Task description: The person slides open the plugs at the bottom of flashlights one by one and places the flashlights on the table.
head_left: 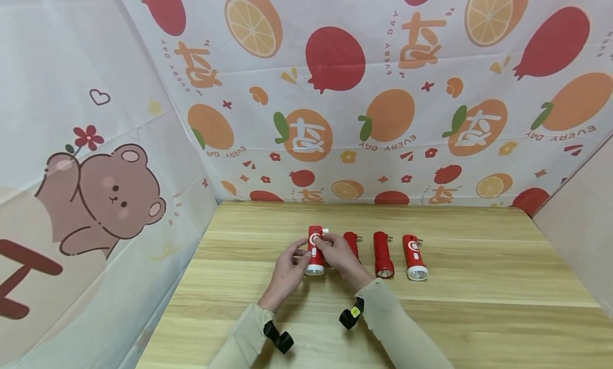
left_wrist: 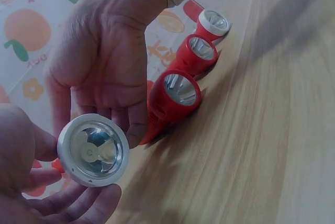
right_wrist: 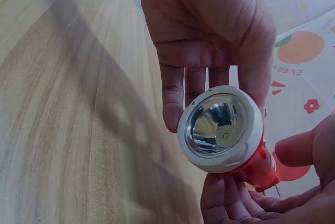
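Note:
A red flashlight (head_left: 315,260) with a white lens rim is held between both hands, its lens toward me. My left hand (head_left: 288,270) grips it from the left, thumb along the side near the white switch. From the right, my right hand (head_left: 341,254) pinches it, thumb over the round white emblem and fingers around the far side. The clear lens (left_wrist: 93,153) faces the camera in the left wrist view. In the right wrist view the same white lens rim (right_wrist: 256,140) shows, with the fingers of both hands around the body. A small white piece (head_left: 325,230) sticks out at its tail.
Right of the hands lie more flashlights on the wooden table (head_left: 479,262): a red one (head_left: 351,242) partly behind my right hand, an all-red one (head_left: 383,252), and one with a white rim (head_left: 414,254). Metal prongs show at their tails. A fruit-print cloth (head_left: 335,103) hangs behind.

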Available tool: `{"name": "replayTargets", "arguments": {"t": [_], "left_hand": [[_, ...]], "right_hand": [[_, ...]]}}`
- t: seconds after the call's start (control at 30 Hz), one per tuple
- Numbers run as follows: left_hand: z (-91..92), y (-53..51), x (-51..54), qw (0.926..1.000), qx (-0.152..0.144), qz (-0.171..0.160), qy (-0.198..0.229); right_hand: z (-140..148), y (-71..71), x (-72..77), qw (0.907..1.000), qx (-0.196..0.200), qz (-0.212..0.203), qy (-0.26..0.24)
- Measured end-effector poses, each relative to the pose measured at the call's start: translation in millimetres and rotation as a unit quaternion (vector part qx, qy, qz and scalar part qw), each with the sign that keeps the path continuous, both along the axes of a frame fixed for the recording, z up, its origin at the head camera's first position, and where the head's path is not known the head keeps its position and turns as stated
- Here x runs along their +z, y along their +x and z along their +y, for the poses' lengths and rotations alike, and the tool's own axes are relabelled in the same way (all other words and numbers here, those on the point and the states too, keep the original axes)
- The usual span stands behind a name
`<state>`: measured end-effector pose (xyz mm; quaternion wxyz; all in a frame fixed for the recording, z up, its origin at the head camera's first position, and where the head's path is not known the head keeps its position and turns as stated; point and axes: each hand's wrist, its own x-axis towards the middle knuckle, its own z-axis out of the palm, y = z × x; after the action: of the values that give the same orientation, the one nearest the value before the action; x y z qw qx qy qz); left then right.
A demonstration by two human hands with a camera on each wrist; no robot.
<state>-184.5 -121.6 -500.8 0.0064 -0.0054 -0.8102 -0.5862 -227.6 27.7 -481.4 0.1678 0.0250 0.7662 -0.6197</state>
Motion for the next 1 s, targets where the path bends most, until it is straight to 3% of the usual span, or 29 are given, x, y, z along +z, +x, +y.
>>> {"name": "replayTargets", "arguments": {"t": [0.27, 0.53, 0.77, 1.0], "left_hand": [[-1.5, -4.5, -6.3, 0.9995, -0.005, 0.005, -0.03], [-2.2, -8.1, -12.8, 0.9994, -0.015, -0.007, -0.032], [-0.7, -10.2, -13.7, 0.9985, -0.014, 0.002, -0.053], [0.0, -12.6, -17.5, 0.9988, -0.019, 0.001, -0.046]], "right_hand": [[-3, -0.7, -4.3, 1.0, 0.006, -0.007, 0.001], [-3, -2.7, -9.2, 0.9997, 0.012, -0.012, 0.017], [-3, -5.5, -11.4, 0.9996, 0.015, -0.022, 0.014], [0, -4.5, -13.2, 0.9994, 0.021, -0.025, 0.011]]}}
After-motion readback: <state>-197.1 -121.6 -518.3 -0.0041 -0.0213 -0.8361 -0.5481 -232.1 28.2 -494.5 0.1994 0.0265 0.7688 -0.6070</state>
